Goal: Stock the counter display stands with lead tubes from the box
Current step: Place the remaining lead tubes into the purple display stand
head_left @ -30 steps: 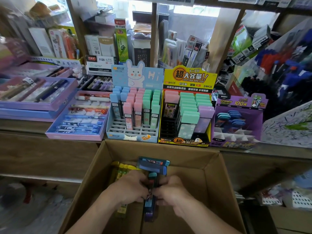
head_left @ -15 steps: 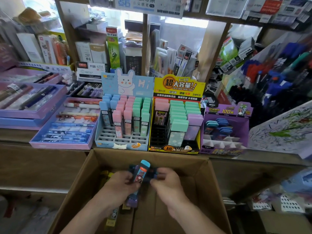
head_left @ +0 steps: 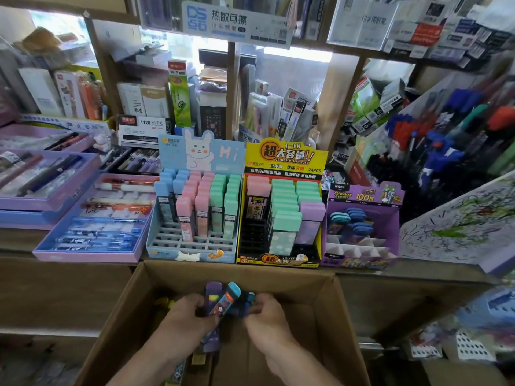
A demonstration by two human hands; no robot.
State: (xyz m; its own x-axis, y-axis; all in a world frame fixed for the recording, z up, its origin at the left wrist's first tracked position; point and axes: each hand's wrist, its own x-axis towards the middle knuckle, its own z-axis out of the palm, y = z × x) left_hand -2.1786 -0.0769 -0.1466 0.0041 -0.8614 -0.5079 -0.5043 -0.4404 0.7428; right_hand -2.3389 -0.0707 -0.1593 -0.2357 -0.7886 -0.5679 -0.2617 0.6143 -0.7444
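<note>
head view: both hands meet low in the frame, inside the open cardboard box [head_left: 328, 316], around a small bundle of lead tubes [head_left: 223, 302].
left hand [head_left: 186, 316]: fingers curled round the bundle's left side, gripping it.
right hand [head_left: 267, 316]: fingertips pinching the dark blue tubes on the bundle's right side.
change: a second ago the bundle sat lower in the box with one tube lying crosswise on top. now it is lifted toward the box's far wall, with a blue-capped tube [head_left: 229, 298] tilted upward and a purple tube [head_left: 213, 291] just beside it.
meaning: judged as gathering a handful before the carry. none of this handful has reached a stand yet.
task thing: the tubes are in both hands, inside the box, below the worktop edge. more tubes lie on the box floor under the left wrist.
stands: bunny stand [head_left: 192, 254] has open front slots. yellow stand [head_left: 284, 160] has open black slots at its left. purple stand [head_left: 362, 195] holds a few blue-capped tubes at the back and bare white dividers in front, so it is the likely match for the held tubes.
worktop [head_left: 418, 270]: dark ledge across mid frame, the three stands side by side at its front, pen trays [head_left: 92, 254] at left.
room: packed stationery shelves fill the top of the frame, with a hanging sign [head_left: 237, 20] at top centre and racks of pens at right.
</note>
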